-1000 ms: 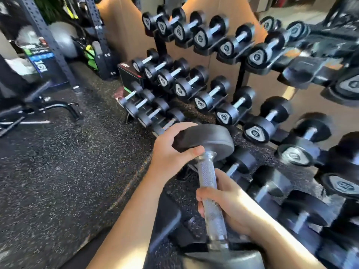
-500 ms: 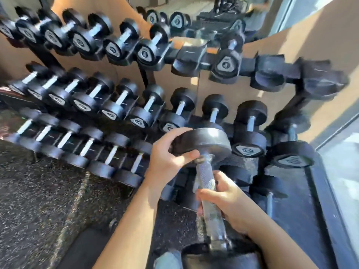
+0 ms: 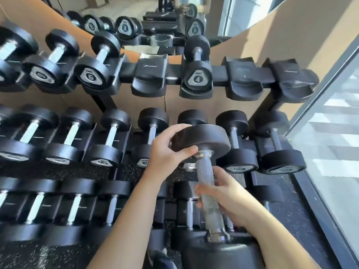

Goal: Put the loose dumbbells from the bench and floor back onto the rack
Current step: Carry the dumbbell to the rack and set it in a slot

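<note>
Head view: both hands point(image 3: 223, 193) grip dumbbell point(image 3: 206, 183).

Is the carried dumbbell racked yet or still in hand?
In hand. The left hand cups its upper head, the right hand grips the handle of the dumbbell, held in front of the rack.

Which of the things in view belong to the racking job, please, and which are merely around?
In the job:
- held dumbbell
- left hand, on its upper head
- right hand, on its handle
- rack, with empty cradles on top

Merely around:
- mirror
- window
- floor
</note>
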